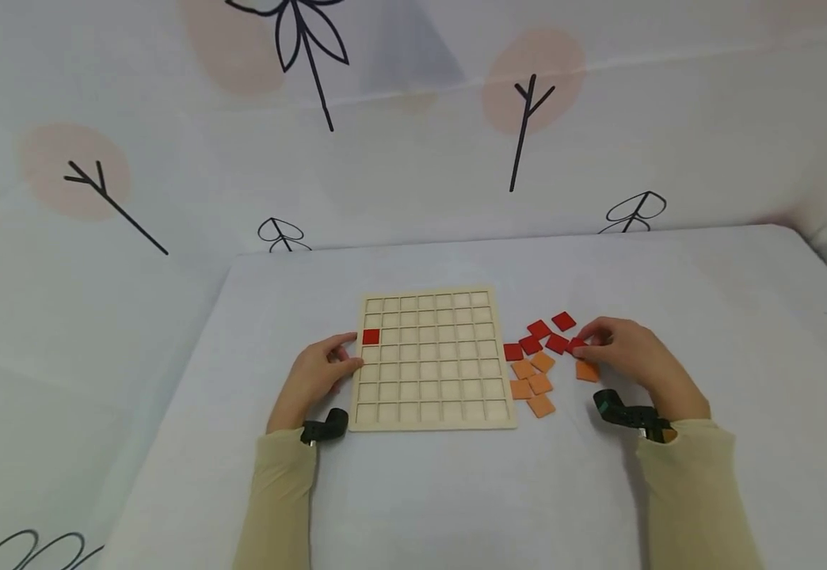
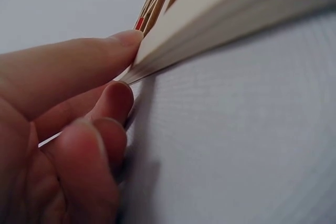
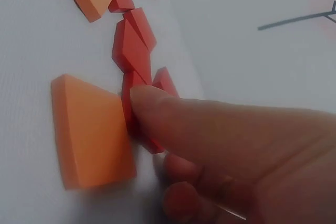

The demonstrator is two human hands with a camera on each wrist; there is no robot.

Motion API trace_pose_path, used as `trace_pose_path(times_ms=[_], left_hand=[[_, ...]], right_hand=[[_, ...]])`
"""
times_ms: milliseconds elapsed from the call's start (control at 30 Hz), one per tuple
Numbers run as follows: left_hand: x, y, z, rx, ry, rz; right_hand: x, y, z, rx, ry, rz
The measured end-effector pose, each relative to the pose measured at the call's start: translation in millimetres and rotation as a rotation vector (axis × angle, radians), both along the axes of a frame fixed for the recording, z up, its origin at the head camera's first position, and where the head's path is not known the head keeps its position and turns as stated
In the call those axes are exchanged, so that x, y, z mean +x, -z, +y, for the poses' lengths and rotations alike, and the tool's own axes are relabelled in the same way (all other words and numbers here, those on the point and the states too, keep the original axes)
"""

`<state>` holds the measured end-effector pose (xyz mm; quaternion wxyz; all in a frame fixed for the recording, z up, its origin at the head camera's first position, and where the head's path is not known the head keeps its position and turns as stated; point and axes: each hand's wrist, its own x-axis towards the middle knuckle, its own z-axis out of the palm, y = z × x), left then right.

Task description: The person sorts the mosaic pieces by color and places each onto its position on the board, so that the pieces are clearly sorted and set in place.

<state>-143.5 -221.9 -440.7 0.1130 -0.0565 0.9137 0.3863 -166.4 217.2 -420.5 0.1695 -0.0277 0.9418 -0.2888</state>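
1. Head view: a pale wooden grid board lies flat at the centre of the frame on a white cloth. One red tile sits in its leftmost column, third row from the top. At centre left, the left hand touches the board's left edge with thumb and finger. At centre right, the right hand pinches a second red tile. Between that hand and the board lie five loose red tiles, with five orange tiles just below them in the frame; a lone orange tile is under the right hand's fingertips, near the held tile.

2. Left wrist view: the board runs from upper centre to upper right. The thumb's tip rests on its rim while a bent finger meets the lower edge of its side, a narrow grip on the border. A sliver of red shows just beyond the thumb.

3. Right wrist view: the thumb presses on the held tile at the centre, the other fingers curled below it. The lone orange tile stands out at centre left; more red and orange tiles trail towards the upper left.
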Motion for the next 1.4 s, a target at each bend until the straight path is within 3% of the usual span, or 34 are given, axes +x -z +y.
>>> trace_pose_path(times_ms=[567, 800, 1000, 1400], left_hand=[[2.2, 0.6, -3.0, 0.03, -0.017, -0.032], [5.6, 0.6, -5.9, 0.044, 0.003, -0.016], [5.8, 2.1, -6.0, 0.04, 0.022, -0.048], [0.9, -3.8, -0.7, 0.008, 0.043, -0.037]], right_hand=[[-0.9, 0.5, -4.9, -0.036, -0.011, -0.014], [-0.5, 1.2, -4.6, -0.053, -0.042, 0.005], [0.9, 1.1, -0.2, -0.061, -0.075, -0.002], [0.2, 0.5, 2.1, -0.122, 0.03, 0.039]])
